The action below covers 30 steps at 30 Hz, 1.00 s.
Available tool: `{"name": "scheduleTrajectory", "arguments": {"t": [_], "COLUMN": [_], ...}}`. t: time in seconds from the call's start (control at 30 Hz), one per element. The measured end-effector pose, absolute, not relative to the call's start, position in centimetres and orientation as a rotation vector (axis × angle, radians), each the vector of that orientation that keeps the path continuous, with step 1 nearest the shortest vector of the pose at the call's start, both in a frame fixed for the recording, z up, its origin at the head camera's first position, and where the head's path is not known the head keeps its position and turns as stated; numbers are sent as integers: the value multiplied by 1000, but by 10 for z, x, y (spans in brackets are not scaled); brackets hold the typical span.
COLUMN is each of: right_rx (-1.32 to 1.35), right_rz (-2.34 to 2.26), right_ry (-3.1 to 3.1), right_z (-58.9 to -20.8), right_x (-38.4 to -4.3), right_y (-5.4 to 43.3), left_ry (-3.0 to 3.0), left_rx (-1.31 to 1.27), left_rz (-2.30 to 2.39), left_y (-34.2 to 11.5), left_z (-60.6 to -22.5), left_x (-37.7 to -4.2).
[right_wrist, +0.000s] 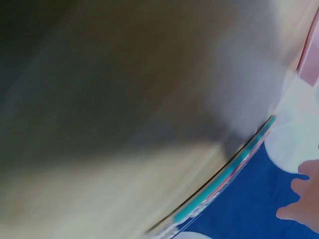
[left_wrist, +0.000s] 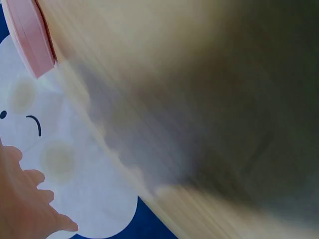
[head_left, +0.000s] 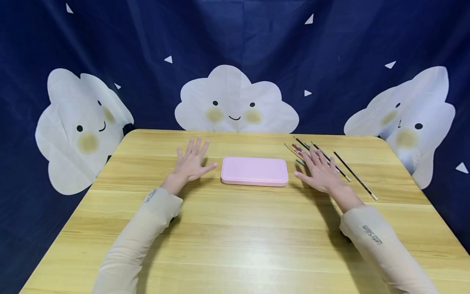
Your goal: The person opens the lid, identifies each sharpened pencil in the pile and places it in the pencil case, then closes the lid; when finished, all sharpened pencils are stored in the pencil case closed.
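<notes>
Left hand (head_left: 191, 164) spread, empty, just left of pink rounded-rectangular case (head_left: 255, 170). Right hand (head_left: 321, 174) spread, empty, near slim multicoloured pencils (head_left: 355, 175), far right of yellowish wood-grain table (head_left: 249, 237).

**Bright head view, murky wrist views**

Light fills the head view fairly evenly, leaving a soft glare on the desk (head_left: 249, 245) toward 6 o'clock. The left hand (head_left: 189, 163) throws a soft shadow toward 4 o'clock, the right hand (head_left: 321, 173) toward 7 o'clock. Both wrist views are dimmer, the desk smeared out of focus, darkest around 2 o'clock in the left and 10 o'clock in the right; hand outlines look clearer.
</notes>
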State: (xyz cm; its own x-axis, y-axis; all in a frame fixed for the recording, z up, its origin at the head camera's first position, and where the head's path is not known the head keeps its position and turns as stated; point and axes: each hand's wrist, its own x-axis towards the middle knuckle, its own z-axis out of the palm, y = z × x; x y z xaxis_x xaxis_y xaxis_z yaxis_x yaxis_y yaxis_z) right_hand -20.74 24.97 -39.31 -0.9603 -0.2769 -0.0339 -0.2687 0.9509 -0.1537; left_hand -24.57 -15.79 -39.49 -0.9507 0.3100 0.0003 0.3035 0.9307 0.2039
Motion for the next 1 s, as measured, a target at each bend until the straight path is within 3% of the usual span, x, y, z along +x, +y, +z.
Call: {"name": "scheduleTrajectory", "arguments": {"t": [0.57,1.0], "right_rx": [-863,-1059], "right_rz": [-100,84], "right_ry": [2854,2950], "right_z": [-391,-402], "right_x": [-221,-221], "right_y": [165,137], "left_ry": [2858,2808], "left_rx": [848,953], "left_rz": [428,563], "left_y": [-129,-122], "left_z": [-412,-428], "left_x": [-250,-258]}}
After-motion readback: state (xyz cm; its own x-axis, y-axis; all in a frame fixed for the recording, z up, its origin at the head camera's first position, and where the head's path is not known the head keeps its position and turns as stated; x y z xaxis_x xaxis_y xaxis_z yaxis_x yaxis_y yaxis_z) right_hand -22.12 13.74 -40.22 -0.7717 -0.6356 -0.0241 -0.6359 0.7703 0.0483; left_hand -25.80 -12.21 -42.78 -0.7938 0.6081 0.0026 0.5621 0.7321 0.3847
